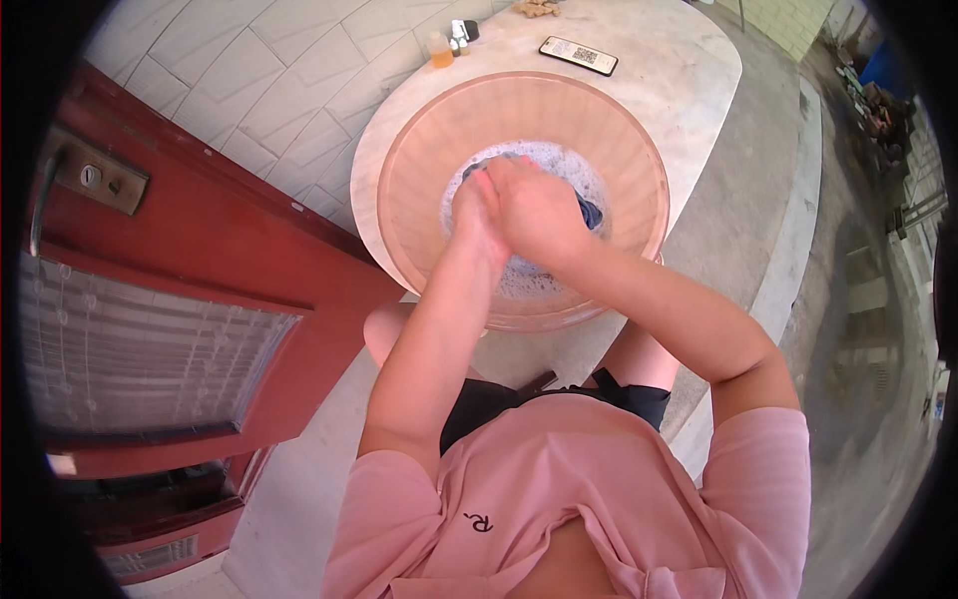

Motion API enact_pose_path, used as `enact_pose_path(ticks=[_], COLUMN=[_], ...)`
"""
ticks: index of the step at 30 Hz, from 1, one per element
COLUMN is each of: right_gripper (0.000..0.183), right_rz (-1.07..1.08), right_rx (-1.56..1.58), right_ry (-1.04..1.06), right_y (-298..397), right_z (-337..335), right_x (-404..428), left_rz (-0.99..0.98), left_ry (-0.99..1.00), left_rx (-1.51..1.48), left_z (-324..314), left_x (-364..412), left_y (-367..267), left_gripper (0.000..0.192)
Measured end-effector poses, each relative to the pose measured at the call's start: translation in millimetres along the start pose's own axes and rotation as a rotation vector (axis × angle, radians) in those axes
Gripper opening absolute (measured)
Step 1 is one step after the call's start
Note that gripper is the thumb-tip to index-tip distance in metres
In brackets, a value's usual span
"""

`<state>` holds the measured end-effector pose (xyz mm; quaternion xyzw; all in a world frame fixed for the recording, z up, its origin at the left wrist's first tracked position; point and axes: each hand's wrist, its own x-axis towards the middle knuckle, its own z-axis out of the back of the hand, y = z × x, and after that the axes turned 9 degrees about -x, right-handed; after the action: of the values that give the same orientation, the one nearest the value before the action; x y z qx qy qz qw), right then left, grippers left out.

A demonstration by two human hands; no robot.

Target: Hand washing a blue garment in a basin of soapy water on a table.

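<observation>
A large pinkish plastic basin stands at the edge of a pale stone-like slab. Foamy water fills its bottom, and dark blue fabric lies in it, showing to the right of my hands. My left hand and my right hand are pressed together over the middle of the basin. Between and just beyond them a bit of grey-blue cloth shows, gripped by the hands. Most of the cloth and the fingertips are hidden behind the hands.
Beyond the basin, the slab holds a phone, a small jar of orange liquid, small bottles and a piece of ginger root. A tiled wall and a red door stand at the left. Concrete floor stretches right.
</observation>
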<state>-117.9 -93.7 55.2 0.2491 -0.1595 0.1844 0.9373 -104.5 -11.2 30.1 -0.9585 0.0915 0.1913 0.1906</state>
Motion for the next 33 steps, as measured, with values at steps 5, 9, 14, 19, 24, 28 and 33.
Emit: enact_pose_path(ticks=[5,9,14,19,24,28,33], right_gripper=[0.023,0.026,0.034,0.025,0.032,0.031,0.028], right_rz=[-0.099,-0.26,-0.263,-0.367,-0.447,-0.266,-0.108], right_rx=[-0.172,-0.16,-0.277,-0.454,0.02,0.738,0.545], right_ry=[0.086,0.073,0.337,0.658,0.616,0.241,-0.017], right_y=[-54,-81,-144,-126,-88,-79,-4], right_z=[-4,-20,-64,-65,4,9,34], right_x=[52,71,59,61,77,74,29], left_rz=[-0.093,0.154,0.113,0.081,0.155,0.196,0.195], left_ry=[0.177,-0.079,-0.158,-0.125,-0.142,-0.096,0.38], left_rx=[0.038,-0.075,0.133,0.154,0.09,0.019,-0.097], left_z=[0,-15,-4,4,12,0,3], left_x=[12,7,15,16,22,14,10], left_y=[11,-11,-3,-4,-7,-5,-6], left_gripper=[0.046,0.059,0.072,0.068,0.073,0.078,0.07])
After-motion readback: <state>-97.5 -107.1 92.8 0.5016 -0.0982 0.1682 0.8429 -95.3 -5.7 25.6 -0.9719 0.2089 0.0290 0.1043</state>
